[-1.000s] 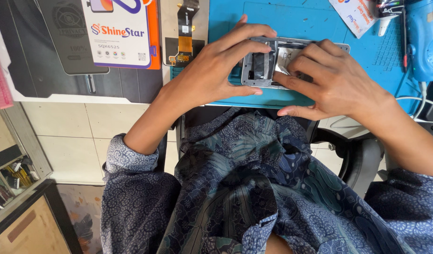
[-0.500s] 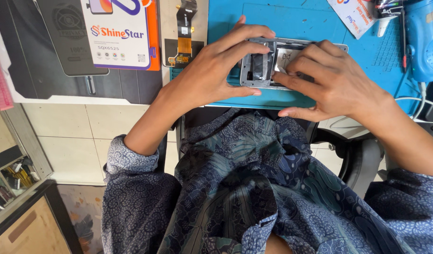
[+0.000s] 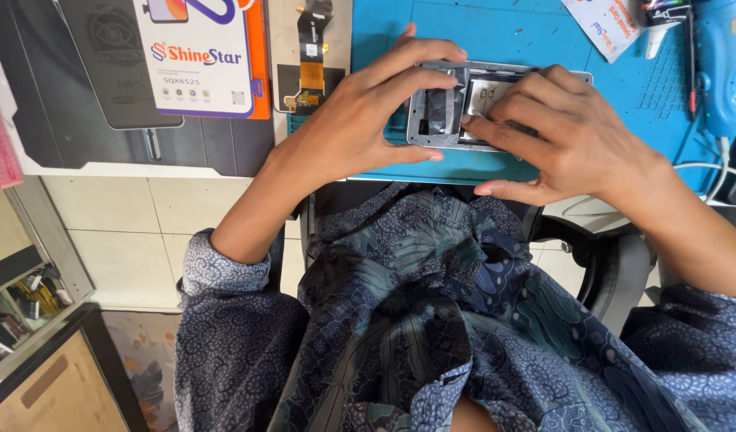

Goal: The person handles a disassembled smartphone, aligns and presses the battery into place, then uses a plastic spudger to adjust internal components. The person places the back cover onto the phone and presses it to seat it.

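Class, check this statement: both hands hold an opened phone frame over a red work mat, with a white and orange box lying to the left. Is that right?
Not quite. In the head view the work mat is blue, not red. The rest holds: the left hand and right hand hold the opened phone frame over it, with the white and orange box to the left.

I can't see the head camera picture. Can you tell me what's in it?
Two bare hands, left hand and right hand, hold an opened phone on a blue mat. A white and orange box lies to the left.
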